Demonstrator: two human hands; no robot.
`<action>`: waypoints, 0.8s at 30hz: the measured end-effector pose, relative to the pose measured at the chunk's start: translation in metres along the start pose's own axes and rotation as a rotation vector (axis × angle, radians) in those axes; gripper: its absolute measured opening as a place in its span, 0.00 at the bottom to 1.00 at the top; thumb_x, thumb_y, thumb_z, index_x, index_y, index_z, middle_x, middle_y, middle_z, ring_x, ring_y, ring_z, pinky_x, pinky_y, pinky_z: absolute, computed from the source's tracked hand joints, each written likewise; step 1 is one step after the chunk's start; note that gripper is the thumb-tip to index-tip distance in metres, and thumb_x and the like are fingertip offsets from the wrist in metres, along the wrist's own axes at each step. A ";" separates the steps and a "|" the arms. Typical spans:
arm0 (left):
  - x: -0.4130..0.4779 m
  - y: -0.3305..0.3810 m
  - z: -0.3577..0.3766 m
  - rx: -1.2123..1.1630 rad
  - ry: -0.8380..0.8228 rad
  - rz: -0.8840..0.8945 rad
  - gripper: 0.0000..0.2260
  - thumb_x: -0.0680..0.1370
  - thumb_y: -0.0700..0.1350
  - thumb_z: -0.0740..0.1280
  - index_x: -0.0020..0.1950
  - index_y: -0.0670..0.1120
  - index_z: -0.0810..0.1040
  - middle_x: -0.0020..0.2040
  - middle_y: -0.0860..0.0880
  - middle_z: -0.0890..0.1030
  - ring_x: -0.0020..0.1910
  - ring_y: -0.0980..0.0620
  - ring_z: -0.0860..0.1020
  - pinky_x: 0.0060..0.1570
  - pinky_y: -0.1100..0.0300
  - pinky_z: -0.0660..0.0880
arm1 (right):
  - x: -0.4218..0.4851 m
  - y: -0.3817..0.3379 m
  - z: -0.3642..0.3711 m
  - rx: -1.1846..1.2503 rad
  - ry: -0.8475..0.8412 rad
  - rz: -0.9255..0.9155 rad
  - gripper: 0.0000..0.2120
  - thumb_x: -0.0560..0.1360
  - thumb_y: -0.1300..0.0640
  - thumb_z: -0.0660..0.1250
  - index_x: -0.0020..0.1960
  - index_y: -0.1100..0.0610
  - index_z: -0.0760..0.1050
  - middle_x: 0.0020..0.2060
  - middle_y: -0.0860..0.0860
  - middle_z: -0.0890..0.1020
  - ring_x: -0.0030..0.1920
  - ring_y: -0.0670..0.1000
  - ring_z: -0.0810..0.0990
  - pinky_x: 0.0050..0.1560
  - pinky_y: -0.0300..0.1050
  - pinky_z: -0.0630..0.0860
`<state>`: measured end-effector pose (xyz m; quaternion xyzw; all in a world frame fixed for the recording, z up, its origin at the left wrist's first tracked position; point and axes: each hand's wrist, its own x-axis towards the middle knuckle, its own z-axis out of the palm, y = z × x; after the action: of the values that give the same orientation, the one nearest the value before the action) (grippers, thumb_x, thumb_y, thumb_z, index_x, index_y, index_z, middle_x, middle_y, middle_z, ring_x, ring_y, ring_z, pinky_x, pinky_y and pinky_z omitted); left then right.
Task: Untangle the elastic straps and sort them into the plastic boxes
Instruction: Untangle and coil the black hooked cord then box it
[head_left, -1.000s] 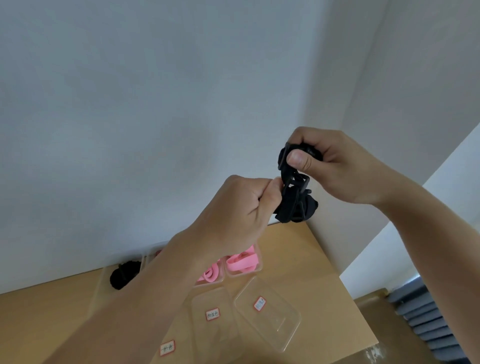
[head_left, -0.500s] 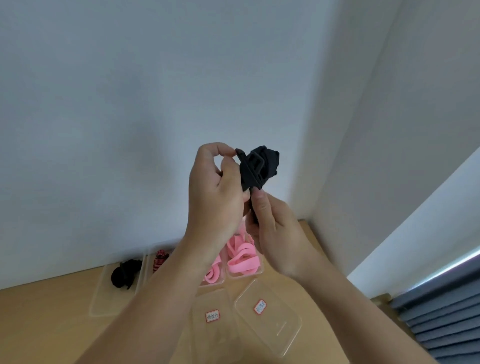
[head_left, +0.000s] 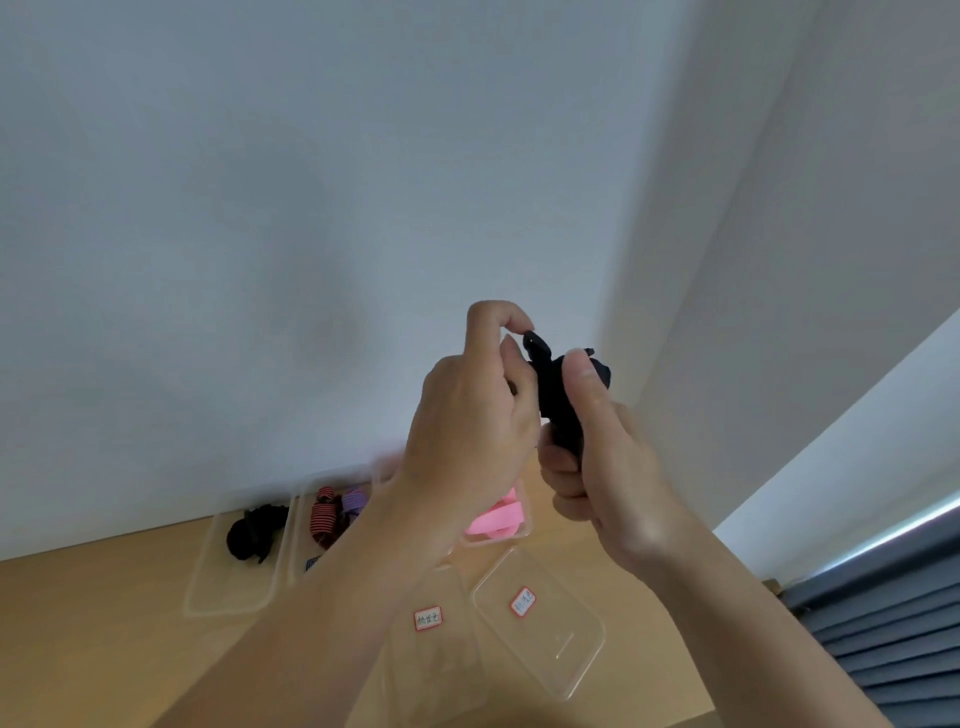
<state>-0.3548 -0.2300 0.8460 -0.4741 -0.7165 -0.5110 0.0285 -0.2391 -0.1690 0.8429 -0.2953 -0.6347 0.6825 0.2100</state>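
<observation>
Above a light wooden table (head_left: 104, 623) in a white-walled corner, a black strap tangle (head_left: 558, 400) is held in the air. The left hand (head_left: 467, 431) pinches its top between thumb and forefinger, and the right hand (head_left: 608, 467) curls round its lower part. Clear plastic boxes (head_left: 208, 608) along the wall (head_left: 260, 260) hold black, striped and pink straps; grey-blue slats (head_left: 893, 639) show at the right.
</observation>
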 end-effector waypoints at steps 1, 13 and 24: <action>0.000 0.001 -0.001 0.018 0.001 0.025 0.10 0.82 0.45 0.54 0.59 0.45 0.71 0.21 0.55 0.63 0.22 0.50 0.66 0.25 0.62 0.56 | 0.001 0.001 0.000 -0.018 0.030 -0.025 0.27 0.74 0.30 0.56 0.32 0.52 0.58 0.29 0.51 0.57 0.27 0.51 0.54 0.26 0.41 0.54; -0.008 -0.012 -0.006 -0.449 -0.159 -0.091 0.16 0.74 0.58 0.70 0.62 0.62 0.77 0.45 0.53 0.78 0.43 0.52 0.80 0.46 0.62 0.76 | 0.006 0.007 0.014 0.078 0.137 -0.123 0.34 0.75 0.30 0.53 0.37 0.63 0.65 0.28 0.53 0.61 0.25 0.49 0.57 0.24 0.38 0.58; -0.009 -0.016 -0.011 -0.598 -0.271 -0.167 0.11 0.73 0.48 0.73 0.51 0.48 0.74 0.48 0.46 0.84 0.47 0.43 0.83 0.49 0.42 0.82 | -0.002 0.009 0.022 0.235 -0.219 0.170 0.34 0.78 0.26 0.45 0.53 0.47 0.81 0.31 0.60 0.77 0.21 0.51 0.64 0.22 0.36 0.57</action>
<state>-0.3664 -0.2441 0.8349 -0.4647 -0.5685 -0.6313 -0.2495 -0.2511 -0.1879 0.8343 -0.2455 -0.5423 0.7954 0.1142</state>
